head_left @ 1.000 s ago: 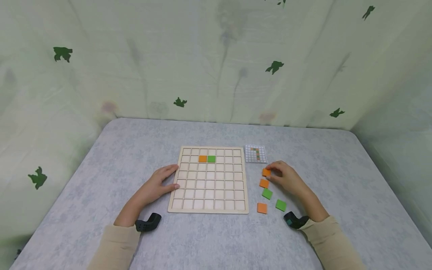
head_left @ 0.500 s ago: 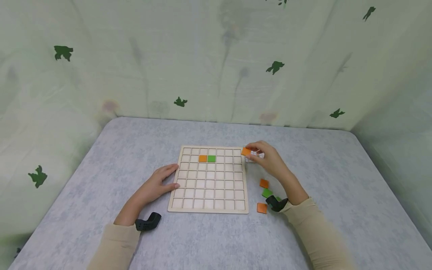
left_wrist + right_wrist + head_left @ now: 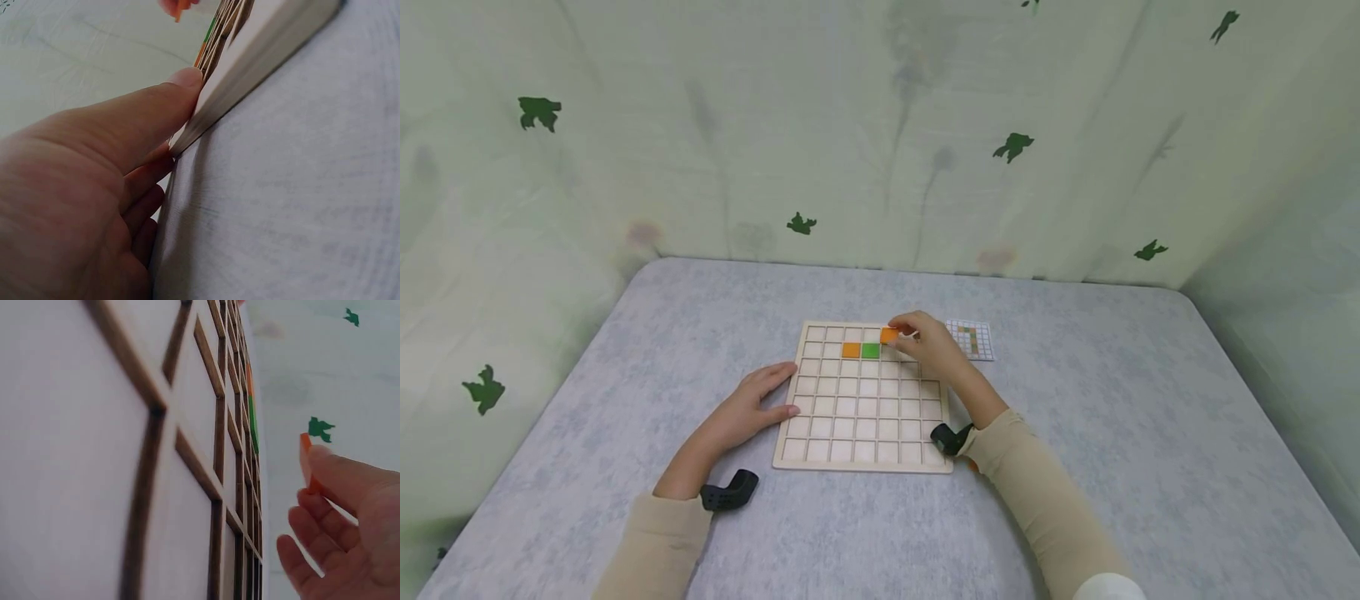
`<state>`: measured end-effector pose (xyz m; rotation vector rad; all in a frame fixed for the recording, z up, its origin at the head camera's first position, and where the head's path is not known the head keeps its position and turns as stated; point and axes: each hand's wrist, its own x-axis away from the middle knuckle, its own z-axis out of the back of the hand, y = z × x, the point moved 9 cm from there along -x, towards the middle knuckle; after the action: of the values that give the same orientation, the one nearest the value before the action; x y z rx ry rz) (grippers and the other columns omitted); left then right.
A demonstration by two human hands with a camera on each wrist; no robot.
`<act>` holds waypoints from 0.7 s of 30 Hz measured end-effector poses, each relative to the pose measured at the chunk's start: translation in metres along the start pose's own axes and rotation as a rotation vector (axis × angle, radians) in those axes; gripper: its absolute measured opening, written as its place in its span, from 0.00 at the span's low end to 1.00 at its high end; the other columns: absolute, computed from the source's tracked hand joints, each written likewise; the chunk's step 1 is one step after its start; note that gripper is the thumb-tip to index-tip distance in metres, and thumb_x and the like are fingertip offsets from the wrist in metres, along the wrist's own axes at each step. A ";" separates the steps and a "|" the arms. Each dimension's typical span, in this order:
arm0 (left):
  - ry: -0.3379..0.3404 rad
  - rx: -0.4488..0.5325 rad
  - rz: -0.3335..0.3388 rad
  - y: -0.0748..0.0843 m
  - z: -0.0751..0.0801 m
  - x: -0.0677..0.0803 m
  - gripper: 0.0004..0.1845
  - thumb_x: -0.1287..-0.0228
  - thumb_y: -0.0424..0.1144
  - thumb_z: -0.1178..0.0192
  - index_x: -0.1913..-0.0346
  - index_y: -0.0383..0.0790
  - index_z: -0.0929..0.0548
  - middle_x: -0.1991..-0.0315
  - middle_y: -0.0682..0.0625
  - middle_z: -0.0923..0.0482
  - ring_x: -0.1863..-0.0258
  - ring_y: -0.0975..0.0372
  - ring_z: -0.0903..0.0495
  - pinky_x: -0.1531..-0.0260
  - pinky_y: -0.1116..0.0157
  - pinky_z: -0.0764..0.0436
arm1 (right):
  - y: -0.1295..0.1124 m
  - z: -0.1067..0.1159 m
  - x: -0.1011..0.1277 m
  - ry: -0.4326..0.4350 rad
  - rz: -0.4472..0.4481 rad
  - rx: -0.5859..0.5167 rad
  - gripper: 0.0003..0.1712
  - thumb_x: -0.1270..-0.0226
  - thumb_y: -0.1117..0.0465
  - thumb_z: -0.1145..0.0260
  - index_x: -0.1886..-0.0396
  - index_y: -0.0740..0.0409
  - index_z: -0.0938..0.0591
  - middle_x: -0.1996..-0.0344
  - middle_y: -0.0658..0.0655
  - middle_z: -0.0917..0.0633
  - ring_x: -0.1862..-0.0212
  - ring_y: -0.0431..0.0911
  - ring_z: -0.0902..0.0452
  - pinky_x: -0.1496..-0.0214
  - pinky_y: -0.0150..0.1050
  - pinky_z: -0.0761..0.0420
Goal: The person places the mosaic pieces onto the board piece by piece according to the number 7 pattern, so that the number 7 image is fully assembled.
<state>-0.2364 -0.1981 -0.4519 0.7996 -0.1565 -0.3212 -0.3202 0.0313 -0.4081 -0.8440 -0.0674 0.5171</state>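
- Head view: the held orange tile (image 3: 889, 336) is seen over the far rows of the gridded board (image 3: 862, 469), just beyond and to the right of the green tile (image 3: 870, 351); in the right wrist view it is shown raised clear of the surface
- It is judged to be light, thin and stiff, unlikely to be bent or broken by a gentle pinch; its flat faces may be a little slippery, though this cannot be told by eye
- Hold is best taken, it is judged, by two opposite edges, so that the underside is left free; a grip on one corner might let it be tilted
- By the right hand (image 3: 931, 347) the tile is pinched between thumb and forefinger, with the other fingers loosely bent and apart from it; the exact contact is partly hidden
- Beside the green tile, touching or nearly so, the flat orange tile (image 3: 851, 351) is set in its own square
- By the left hand (image 3: 752, 406), relaxed with thumb and fingers spread, the board's left edge is touched; nothing is gripped
- The board is judged stiff and best steadied by its rim
- Past its right edge the small pattern card (image 3: 982, 341) is laid on the table (image 3: 1150, 417)
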 end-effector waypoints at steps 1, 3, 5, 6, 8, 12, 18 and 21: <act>0.000 -0.002 -0.001 0.000 0.000 0.000 0.40 0.43 0.50 0.39 0.33 0.37 0.42 0.34 0.41 0.46 0.35 0.46 0.53 0.41 0.46 0.49 | 0.003 -0.004 -0.001 -0.014 -0.015 0.005 0.18 0.38 0.60 0.38 0.49 0.59 0.23 0.54 0.55 0.24 0.52 0.47 0.29 0.52 0.38 0.27; 0.000 -0.003 -0.002 0.000 0.000 0.000 0.40 0.43 0.51 0.39 0.33 0.37 0.42 0.34 0.41 0.46 0.35 0.46 0.53 0.41 0.45 0.49 | 0.006 -0.010 -0.001 -0.043 -0.034 0.032 0.17 0.39 0.60 0.37 0.51 0.59 0.22 0.55 0.54 0.23 0.52 0.46 0.29 0.51 0.38 0.27; 0.000 0.000 -0.003 0.000 0.000 0.000 0.40 0.43 0.50 0.39 0.33 0.37 0.42 0.34 0.42 0.46 0.35 0.47 0.53 0.41 0.46 0.49 | 0.008 -0.015 -0.002 -0.073 -0.043 0.062 0.15 0.40 0.61 0.36 0.53 0.59 0.21 0.56 0.54 0.23 0.53 0.46 0.29 0.50 0.38 0.28; -0.001 0.001 -0.002 0.000 0.001 0.000 0.40 0.43 0.50 0.39 0.33 0.37 0.42 0.34 0.42 0.46 0.35 0.47 0.53 0.41 0.46 0.49 | 0.009 -0.017 -0.002 -0.086 -0.048 0.076 0.14 0.40 0.61 0.36 0.54 0.58 0.20 0.57 0.54 0.23 0.53 0.45 0.29 0.50 0.37 0.28; 0.000 0.001 -0.002 0.000 0.001 0.000 0.40 0.44 0.50 0.39 0.33 0.37 0.42 0.34 0.42 0.46 0.35 0.47 0.53 0.41 0.46 0.49 | 0.008 -0.019 -0.002 -0.103 -0.039 0.101 0.13 0.41 0.62 0.36 0.56 0.59 0.20 0.59 0.54 0.24 0.54 0.45 0.29 0.50 0.38 0.29; 0.001 0.001 0.003 0.000 0.001 0.001 0.40 0.44 0.51 0.39 0.33 0.38 0.42 0.34 0.42 0.47 0.34 0.47 0.54 0.41 0.45 0.49 | 0.008 -0.020 -0.002 -0.126 -0.040 0.102 0.13 0.41 0.62 0.36 0.55 0.59 0.19 0.59 0.54 0.24 0.54 0.45 0.30 0.49 0.38 0.29; 0.000 0.002 -0.001 0.001 0.001 0.000 0.39 0.43 0.50 0.39 0.33 0.37 0.42 0.34 0.42 0.46 0.35 0.47 0.53 0.41 0.46 0.49 | 0.014 -0.011 0.003 -0.126 -0.091 -0.008 0.20 0.39 0.60 0.37 0.46 0.59 0.24 0.50 0.55 0.25 0.47 0.46 0.31 0.46 0.38 0.31; 0.000 0.004 -0.002 0.002 0.001 0.000 0.39 0.43 0.50 0.39 0.33 0.37 0.42 0.34 0.42 0.46 0.35 0.47 0.53 0.41 0.46 0.49 | 0.010 0.001 0.008 -0.110 -0.106 -0.057 0.23 0.38 0.59 0.38 0.43 0.57 0.27 0.47 0.55 0.26 0.45 0.48 0.32 0.45 0.40 0.32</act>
<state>-0.2364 -0.1976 -0.4496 0.8037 -0.1564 -0.3227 -0.3171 0.0412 -0.4162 -0.8620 -0.2271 0.4630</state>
